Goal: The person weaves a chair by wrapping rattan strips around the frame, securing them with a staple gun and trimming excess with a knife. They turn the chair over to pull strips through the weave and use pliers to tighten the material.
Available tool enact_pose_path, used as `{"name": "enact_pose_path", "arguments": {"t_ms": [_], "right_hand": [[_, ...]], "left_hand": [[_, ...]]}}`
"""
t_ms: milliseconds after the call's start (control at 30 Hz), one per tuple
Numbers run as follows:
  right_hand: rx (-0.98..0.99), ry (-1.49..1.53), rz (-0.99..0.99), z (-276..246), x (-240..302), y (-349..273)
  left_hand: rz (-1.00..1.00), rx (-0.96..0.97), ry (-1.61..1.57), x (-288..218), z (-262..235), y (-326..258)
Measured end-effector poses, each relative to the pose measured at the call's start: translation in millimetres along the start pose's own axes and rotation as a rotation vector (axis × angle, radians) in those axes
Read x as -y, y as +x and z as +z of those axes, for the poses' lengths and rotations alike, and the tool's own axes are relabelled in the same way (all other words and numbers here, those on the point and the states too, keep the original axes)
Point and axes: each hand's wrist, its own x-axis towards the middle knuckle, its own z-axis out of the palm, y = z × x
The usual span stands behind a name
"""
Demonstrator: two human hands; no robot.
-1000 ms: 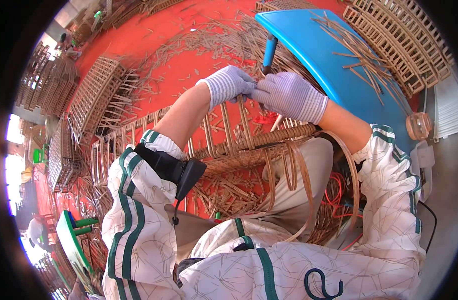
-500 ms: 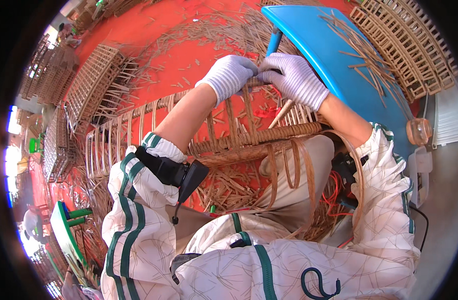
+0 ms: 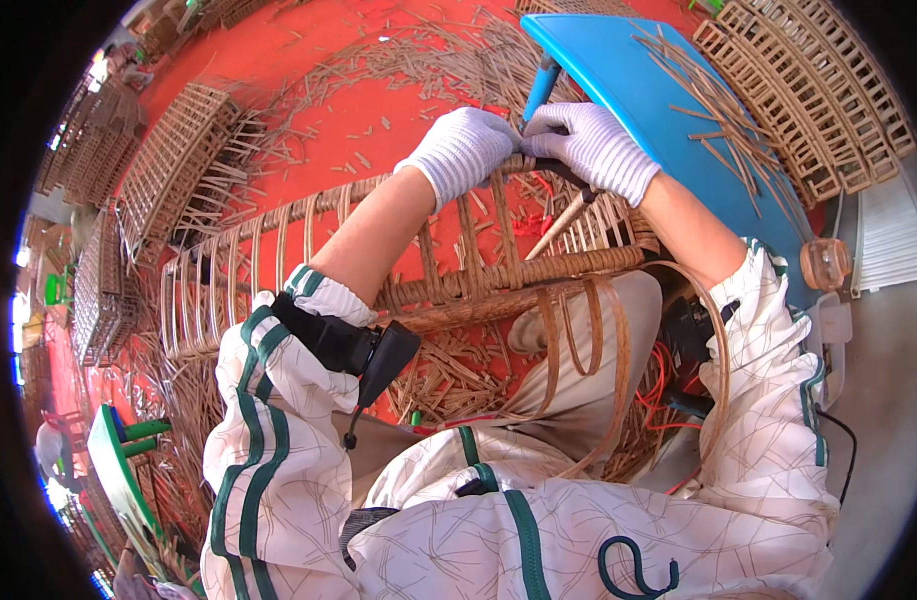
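Note:
A long rattan frame (image 3: 479, 290) with cross slats lies across my lap, its near rail wrapped in strip. My left hand (image 3: 467, 152), in a pale striped knit glove, is closed at the far rail. My right hand (image 3: 601, 150), gloved alike, closes on the same rail with its fingertips almost touching the left's. What lies between the fingertips is mostly hidden. Below the right hand, a dark curved piece (image 3: 567, 172) meets a pale tapered stick (image 3: 559, 228); I cannot tell what it is. Loose rattan strips (image 3: 624, 350) loop from the near rail over my leg.
A blue table (image 3: 669, 110) with cut strips on it stands ahead right. Slatted rattan racks (image 3: 804, 90) stand beyond it, and more racks (image 3: 179, 160) at left. Offcuts (image 3: 419, 75) litter the red floor (image 3: 319, 120). A green-edged stool (image 3: 124, 470) lies lower left; a jar (image 3: 826, 262) stands at right.
Both hands stay at the far rail. The right hand has shifted slightly, and more of the dark piece beneath it shows. The view has moved a little.

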Motion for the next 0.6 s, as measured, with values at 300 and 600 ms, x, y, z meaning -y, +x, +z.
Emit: {"name": "enact_pose_path", "arguments": {"t_ms": [300, 600], "right_hand": [[-0.198, 0.052, -0.04, 2, -21, -6], [-0.957, -0.758, 0.501, -86, -145, -287]], "left_hand": [[-0.036, -0.08, -0.065, -22, 21, -12], [-0.072, 0.027, -0.408, -8, 15, 4]]}}
